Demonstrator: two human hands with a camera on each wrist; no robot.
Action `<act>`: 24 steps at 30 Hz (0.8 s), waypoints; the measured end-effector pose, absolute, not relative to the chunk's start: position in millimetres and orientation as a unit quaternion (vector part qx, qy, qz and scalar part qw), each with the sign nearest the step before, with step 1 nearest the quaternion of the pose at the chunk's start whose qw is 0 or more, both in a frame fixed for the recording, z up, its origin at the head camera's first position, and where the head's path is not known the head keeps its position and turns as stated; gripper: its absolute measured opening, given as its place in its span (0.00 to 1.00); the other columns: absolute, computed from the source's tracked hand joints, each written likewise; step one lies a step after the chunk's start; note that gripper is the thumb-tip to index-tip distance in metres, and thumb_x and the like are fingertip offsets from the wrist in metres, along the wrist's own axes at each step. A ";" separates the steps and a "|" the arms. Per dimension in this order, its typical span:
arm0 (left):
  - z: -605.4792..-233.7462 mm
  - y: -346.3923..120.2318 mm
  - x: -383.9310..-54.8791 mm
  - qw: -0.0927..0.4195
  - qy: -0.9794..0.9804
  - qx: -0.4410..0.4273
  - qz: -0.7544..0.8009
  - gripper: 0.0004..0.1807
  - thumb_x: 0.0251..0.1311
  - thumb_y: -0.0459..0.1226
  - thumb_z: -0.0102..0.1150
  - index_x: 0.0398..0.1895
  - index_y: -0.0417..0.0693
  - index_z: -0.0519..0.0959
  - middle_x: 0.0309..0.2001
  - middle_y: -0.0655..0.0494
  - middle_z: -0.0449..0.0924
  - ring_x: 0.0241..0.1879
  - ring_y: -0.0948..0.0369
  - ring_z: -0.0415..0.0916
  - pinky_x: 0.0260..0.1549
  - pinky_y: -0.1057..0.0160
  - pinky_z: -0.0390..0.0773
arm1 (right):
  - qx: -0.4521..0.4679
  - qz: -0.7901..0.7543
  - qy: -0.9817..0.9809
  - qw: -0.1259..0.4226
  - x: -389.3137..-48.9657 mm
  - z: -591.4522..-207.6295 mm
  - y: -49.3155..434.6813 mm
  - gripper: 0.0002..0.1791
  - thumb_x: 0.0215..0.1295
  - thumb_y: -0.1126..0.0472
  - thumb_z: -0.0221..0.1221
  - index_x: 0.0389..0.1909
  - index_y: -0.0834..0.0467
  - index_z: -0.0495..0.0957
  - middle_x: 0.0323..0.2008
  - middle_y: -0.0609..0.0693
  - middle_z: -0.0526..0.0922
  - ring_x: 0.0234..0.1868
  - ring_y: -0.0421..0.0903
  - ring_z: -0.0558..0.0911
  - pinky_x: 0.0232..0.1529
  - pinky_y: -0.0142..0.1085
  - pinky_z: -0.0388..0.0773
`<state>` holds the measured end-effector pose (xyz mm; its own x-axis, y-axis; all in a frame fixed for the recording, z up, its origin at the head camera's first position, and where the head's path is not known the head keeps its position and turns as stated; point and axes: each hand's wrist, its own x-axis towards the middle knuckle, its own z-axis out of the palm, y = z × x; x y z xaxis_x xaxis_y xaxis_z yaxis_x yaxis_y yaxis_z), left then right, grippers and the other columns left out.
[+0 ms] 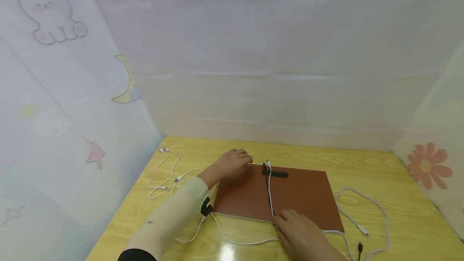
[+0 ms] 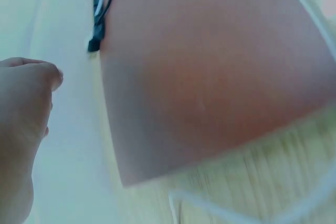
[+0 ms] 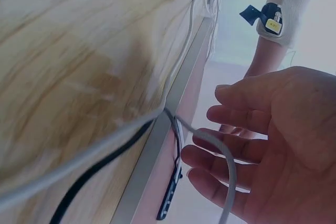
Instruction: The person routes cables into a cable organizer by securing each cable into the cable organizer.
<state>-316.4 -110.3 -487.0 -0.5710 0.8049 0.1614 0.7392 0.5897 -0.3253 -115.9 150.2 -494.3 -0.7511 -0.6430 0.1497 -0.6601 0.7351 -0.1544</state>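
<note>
A brown board (image 1: 301,186) lies on the wooden table with a black cable clip (image 1: 277,174) at its far edge. A white cable (image 1: 270,190) and a black cable (image 3: 100,166) run from the clip across the board and over its near edge. My left hand (image 1: 233,163) hovers by the far left edge of the board, its fingers loosely bent and nothing visible in them. At the near edge is my right hand (image 1: 301,230), palm towards its wrist camera and fingers relaxed. A white cable loop passes in front of these fingers without being pinched.
Several white cables (image 1: 170,172) lie tangled on the left of the table. On the right, a thick white cable (image 1: 386,216) curves around beside a black plug (image 1: 360,247). Another white cable (image 1: 246,243) runs along the front. Printed cloth walls (image 1: 272,71) enclose the table.
</note>
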 end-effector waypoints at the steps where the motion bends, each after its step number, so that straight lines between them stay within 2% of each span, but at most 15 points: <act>1: -484.0 -114.7 -314.5 0.147 -0.884 -0.432 0.098 0.12 0.75 0.43 0.55 0.58 0.59 0.79 0.57 0.64 0.81 0.59 0.63 0.75 0.57 0.61 0.77 | 0.353 0.104 -0.928 0.055 -115.3 -493.9 148.7 0.12 0.68 0.59 0.64 0.50 0.51 0.83 0.40 0.41 0.76 0.38 0.41 0.76 0.34 0.38 0.77; 5: -480.9 -135.9 -310.8 0.135 -0.904 -0.403 0.041 0.12 0.75 0.43 0.56 0.56 0.56 0.80 0.55 0.62 0.82 0.56 0.60 0.76 0.53 0.59 0.78 | 0.366 0.118 -0.917 0.108 -114.0 -495.2 144.6 0.08 0.65 0.61 0.65 0.44 0.49 0.83 0.38 0.40 0.76 0.36 0.39 0.75 0.31 0.36 0.75; 10: -480.0 -165.9 -306.8 0.096 -0.927 -0.361 -0.019 0.13 0.74 0.44 0.57 0.55 0.52 0.82 0.52 0.58 0.84 0.54 0.58 0.78 0.51 0.57 0.80 | 0.379 0.117 -0.907 0.139 -114.9 -496.7 139.3 0.09 0.63 0.63 0.66 0.43 0.51 0.83 0.41 0.41 0.79 0.40 0.42 0.78 0.36 0.38 0.79; 15: -476.3 -195.9 -301.6 0.044 -0.945 -0.320 -0.051 0.14 0.74 0.41 0.58 0.57 0.48 0.81 0.55 0.54 0.83 0.55 0.54 0.77 0.51 0.54 0.80 | 0.376 0.114 -0.912 0.118 -118.9 -497.2 132.2 0.10 0.64 0.63 0.63 0.45 0.52 0.83 0.42 0.42 0.80 0.44 0.44 0.80 0.44 0.42 0.81; 24: -475.0 -240.5 -292.3 -0.005 -0.960 -0.271 -0.068 0.16 0.72 0.36 0.59 0.60 0.43 0.79 0.58 0.48 0.80 0.59 0.48 0.75 0.54 0.49 0.78 | 0.390 0.127 -0.908 0.090 -120.9 -502.3 120.1 0.15 0.64 0.62 0.64 0.51 0.56 0.83 0.40 0.44 0.80 0.39 0.42 0.80 0.38 0.38 0.81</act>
